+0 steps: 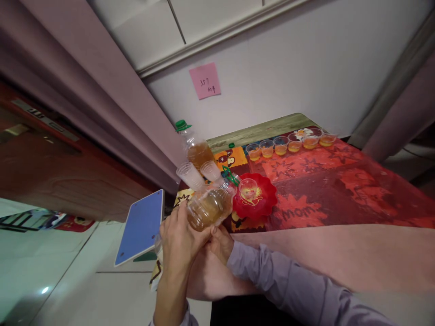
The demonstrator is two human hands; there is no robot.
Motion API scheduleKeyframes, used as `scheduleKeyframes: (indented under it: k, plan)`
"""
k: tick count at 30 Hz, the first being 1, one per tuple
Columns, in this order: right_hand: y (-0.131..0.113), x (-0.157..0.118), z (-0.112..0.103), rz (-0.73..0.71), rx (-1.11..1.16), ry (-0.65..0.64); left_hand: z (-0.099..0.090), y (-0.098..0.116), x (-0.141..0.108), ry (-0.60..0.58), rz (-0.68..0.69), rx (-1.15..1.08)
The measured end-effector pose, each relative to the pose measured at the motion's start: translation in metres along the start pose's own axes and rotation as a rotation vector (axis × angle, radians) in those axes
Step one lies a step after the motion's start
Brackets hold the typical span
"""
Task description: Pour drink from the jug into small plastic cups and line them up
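A large clear jug [212, 206] of amber liquid is tilted on its side, its neck with a green handle [231, 175] pointing to the right. My left hand [180, 231] is wrapped round its base end. My right hand [220, 242] grips its lower side, some fingers hidden beneath. By the jug's mouth is a clear plastic cup [248, 190], inside a red scalloped dish [268, 197]. Whether liquid is flowing cannot be made out. Two stacks of clear cups, a left stack [190, 175] and a right stack [210, 170], stand behind the jug.
Another jug [200, 151] with a green cap stands at the back left. A row of several cups [295, 142] holding some amber liquid lines the far edge. A loose green cap [231, 145] lies near them. A blue board [141, 226] is left of the table [340, 190].
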State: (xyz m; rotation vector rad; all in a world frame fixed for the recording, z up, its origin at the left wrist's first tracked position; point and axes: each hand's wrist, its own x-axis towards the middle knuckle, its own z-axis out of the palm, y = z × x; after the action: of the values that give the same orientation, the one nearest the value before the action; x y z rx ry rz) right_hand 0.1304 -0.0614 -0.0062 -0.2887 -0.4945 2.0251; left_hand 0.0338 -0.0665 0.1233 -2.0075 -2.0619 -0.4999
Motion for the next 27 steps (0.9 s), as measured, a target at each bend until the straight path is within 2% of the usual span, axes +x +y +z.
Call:
scheduleKeyframes:
  k: [7, 15, 27]
  plan:
    - [0.0026, -0.0021, 0.0025, 0.011, 0.015, 0.032, -0.0022, 0.0033, 0.0005, -0.004, 0.000, 0.029]
    - [0.0006, -0.0034, 0.0056, -0.026, 0.029, -0.055, -0.0061, 0.0080, 0.0014, -0.037, -0.006, 0.069]
    - [-0.0024, -0.0028, 0.0086, -0.036, -0.015, -0.083, -0.0059, 0.0073, 0.0030, -0.033, 0.037, 0.084]
